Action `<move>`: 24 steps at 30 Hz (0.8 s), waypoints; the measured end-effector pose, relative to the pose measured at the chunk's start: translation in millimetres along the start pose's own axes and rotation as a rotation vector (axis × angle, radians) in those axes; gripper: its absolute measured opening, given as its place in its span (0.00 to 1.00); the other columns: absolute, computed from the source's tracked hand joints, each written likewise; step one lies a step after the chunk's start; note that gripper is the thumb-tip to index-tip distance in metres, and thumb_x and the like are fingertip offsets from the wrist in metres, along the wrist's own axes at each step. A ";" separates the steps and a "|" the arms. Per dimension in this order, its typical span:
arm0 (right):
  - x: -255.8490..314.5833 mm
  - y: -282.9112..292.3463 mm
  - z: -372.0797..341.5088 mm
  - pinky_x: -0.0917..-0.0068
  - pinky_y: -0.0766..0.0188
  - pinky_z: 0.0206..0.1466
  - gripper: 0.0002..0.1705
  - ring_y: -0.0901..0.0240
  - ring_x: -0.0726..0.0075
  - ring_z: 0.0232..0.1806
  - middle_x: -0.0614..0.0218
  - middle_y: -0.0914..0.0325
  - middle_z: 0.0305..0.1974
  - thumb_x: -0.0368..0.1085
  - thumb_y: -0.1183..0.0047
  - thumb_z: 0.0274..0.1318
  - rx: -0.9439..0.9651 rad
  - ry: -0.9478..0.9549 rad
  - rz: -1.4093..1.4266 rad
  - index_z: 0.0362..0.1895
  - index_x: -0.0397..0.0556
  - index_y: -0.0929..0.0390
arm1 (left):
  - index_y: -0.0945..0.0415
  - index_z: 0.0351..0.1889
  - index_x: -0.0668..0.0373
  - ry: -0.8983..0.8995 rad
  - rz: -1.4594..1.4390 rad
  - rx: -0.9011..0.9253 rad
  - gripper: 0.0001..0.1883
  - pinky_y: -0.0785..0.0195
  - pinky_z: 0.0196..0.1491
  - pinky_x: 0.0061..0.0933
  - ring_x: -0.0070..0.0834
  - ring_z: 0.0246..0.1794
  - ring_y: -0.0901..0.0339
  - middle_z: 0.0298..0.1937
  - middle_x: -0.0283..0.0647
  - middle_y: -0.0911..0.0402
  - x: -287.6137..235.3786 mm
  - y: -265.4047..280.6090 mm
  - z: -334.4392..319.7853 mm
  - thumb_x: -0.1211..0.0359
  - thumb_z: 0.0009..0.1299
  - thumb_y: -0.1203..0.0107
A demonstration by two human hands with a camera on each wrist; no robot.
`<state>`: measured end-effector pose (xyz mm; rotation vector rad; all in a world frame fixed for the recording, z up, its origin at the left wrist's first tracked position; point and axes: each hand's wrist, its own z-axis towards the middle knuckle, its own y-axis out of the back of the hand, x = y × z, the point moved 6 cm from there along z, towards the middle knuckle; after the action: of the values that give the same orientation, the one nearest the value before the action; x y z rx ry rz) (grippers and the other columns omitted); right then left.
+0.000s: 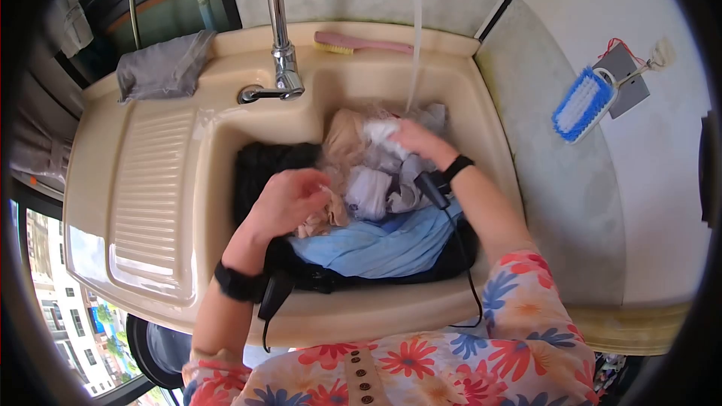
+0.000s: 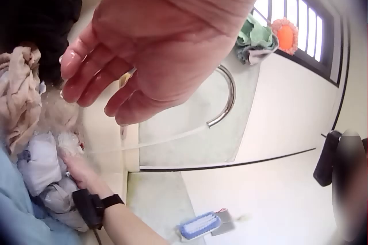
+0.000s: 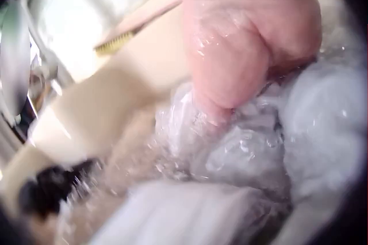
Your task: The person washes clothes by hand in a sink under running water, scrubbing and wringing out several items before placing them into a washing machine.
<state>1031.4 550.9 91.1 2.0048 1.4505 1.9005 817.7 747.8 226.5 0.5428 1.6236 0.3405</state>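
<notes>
Wet clothes fill the basin of a cream sink [image 1: 481, 105] under running water [image 1: 416, 37]. My right hand [image 1: 421, 140] is down among them at the back, gripping a white cloth [image 1: 381, 132]; in the right wrist view its thumb presses into the wet fabric and the other fingertips are hidden. My left hand [image 2: 161, 44] hovers over the left of the basin, fingers loosely bent and nothing in the palm. Below it lies a beige cloth [image 1: 325, 214]. Around the hands are a balled white garment [image 1: 368, 194], a light blue cloth [image 1: 383, 248] and black clothing [image 1: 263, 169].
A chrome faucet [image 1: 283, 60] rises behind the basin, with a pink brush [image 1: 368, 42] on the ledge. A grey cloth [image 1: 165, 68] drapes over the back left corner above the ribbed drainboard [image 1: 154, 203]. A blue-and-white brush [image 1: 583, 105] hangs on the right wall.
</notes>
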 end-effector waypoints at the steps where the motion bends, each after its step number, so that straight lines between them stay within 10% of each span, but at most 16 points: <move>1: 31.2 28.0 -15.9 0.70 0.36 0.21 0.16 0.33 0.75 0.22 0.66 0.27 0.22 0.42 0.48 0.49 -0.003 -0.083 0.101 0.30 0.39 0.24 | 0.25 0.40 0.65 -0.026 0.057 0.006 0.15 0.32 0.34 0.23 0.24 0.28 0.25 0.27 0.40 0.22 0.8 -6.1 13.9 0.66 0.58 0.44; 9: 149.0 133.6 -70.5 0.74 0.30 0.40 0.21 0.26 0.72 0.37 0.67 0.25 0.39 0.41 0.49 0.53 -0.267 0.249 0.864 0.47 0.39 0.29 | 0.49 0.63 0.57 -0.016 0.068 -0.207 0.48 0.40 0.56 0.39 0.54 0.52 0.33 0.51 0.60 0.32 -0.7 -71.5 118.7 0.53 0.47 0.36; 14: 106.5 148.2 -62.7 0.72 0.29 0.39 0.21 0.25 0.65 0.38 0.60 0.23 0.37 0.41 0.48 0.51 -0.416 0.207 0.912 0.45 0.38 0.28 | 0.26 0.47 0.60 0.182 0.056 -0.263 0.25 0.32 0.44 0.33 0.38 0.39 0.23 0.35 0.50 0.22 52.6 -78.0 147.0 0.61 0.50 0.43; 16: 56.5 157.8 -49.3 0.70 0.30 0.43 0.23 0.26 0.62 0.42 0.58 0.25 0.41 0.36 0.48 0.49 -0.523 -0.082 -0.033 0.49 0.37 0.32 | 0.22 0.41 0.59 0.198 -0.023 -0.373 0.18 0.31 0.40 0.30 0.35 0.33 0.22 0.31 0.47 0.20 70.9 -49.5 140.5 0.65 0.52 0.47; 19: 2.8 112.6 -28.4 0.61 0.33 0.45 0.24 0.28 0.46 0.42 0.47 0.27 0.39 0.35 0.51 0.47 -0.380 -0.184 -0.443 0.51 0.42 0.33 | 0.23 0.45 0.52 0.251 0.072 -0.341 0.18 0.34 0.50 0.35 0.42 0.44 0.25 0.41 0.48 0.22 75.1 -36.6 141.1 0.65 0.56 0.52; 24: 3.8 -16.1 -13.8 0.59 0.39 0.56 0.31 0.37 0.51 0.54 0.54 0.30 0.48 0.34 0.52 0.44 -0.175 0.307 -0.716 0.58 0.54 0.41 | 0.29 0.53 0.45 0.064 0.507 -0.060 0.20 0.38 0.55 0.36 0.40 0.52 0.31 0.49 0.50 0.28 78.2 -94.8 138.2 0.63 0.60 0.54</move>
<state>1010.4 554.8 88.3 0.9404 1.6761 1.9299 935.4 696.6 93.4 0.9046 1.5157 0.7854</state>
